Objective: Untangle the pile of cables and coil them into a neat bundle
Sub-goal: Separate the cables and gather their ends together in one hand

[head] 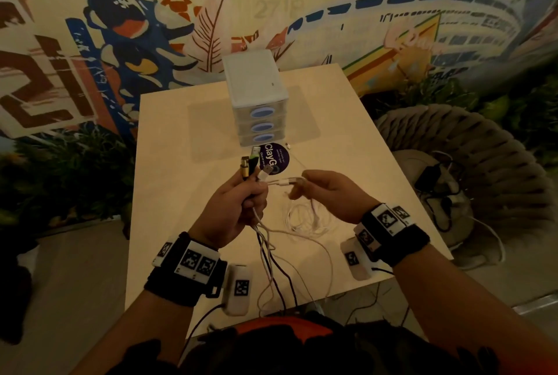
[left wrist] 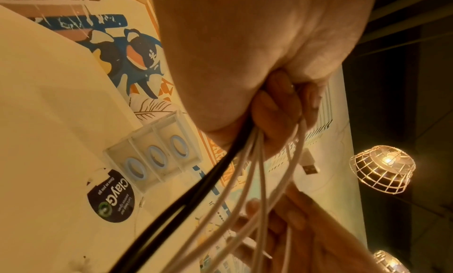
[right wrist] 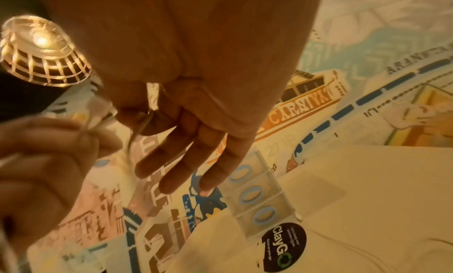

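Over the middle of the table my left hand [head: 250,196] grips a bundle of cables [head: 273,257], black and white. Their plugs [head: 252,164] stick up above the fist, and the strands hang down over the near table edge. In the left wrist view the curled fingers [left wrist: 277,106] close round the black and white strands [left wrist: 245,160], and a white USB plug [left wrist: 310,164] pokes out beyond them. My right hand [head: 305,183] pinches a thin white cable [head: 287,182] between thumb and forefinger, just right of the left fist. Its other fingers [right wrist: 186,160] are stretched out. Loose white loops [head: 305,219] lie on the table below the right hand.
A small white drawer unit [head: 256,102] with three blue handles stands at the back of the pale wooden table [head: 181,139], with a round black sticker [head: 279,157] in front of it. A woven chair [head: 483,139] holding a black charger stands to the right. A mural wall rises behind.
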{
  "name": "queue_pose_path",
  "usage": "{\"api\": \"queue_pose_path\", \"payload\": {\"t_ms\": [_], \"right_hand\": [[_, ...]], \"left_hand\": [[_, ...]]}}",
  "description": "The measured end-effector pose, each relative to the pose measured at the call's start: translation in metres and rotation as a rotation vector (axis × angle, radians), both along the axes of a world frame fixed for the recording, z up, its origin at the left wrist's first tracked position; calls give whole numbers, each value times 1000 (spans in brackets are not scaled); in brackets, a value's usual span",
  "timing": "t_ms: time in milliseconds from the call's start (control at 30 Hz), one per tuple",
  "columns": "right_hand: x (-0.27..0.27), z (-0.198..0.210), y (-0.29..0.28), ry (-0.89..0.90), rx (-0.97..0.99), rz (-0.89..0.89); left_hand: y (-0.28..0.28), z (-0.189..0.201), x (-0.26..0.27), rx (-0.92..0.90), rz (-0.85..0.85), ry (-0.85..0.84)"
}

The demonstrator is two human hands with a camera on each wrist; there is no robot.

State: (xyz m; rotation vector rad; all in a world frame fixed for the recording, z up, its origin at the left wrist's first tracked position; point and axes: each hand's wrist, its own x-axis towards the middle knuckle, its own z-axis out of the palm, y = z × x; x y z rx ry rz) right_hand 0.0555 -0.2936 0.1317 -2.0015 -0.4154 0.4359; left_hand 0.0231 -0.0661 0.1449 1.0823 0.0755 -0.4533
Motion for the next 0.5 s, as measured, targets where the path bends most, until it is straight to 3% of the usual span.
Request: {"api": "queue_pose_path", "payload": {"t_ms": [267,500], "right_hand": [[10,13,-37,-144,-217,-9],[16,9,-71,-145,-190,-121]], "left_hand": [[7,-9,5,-12,153,20],[10,-12,4,6,240,53]]}}
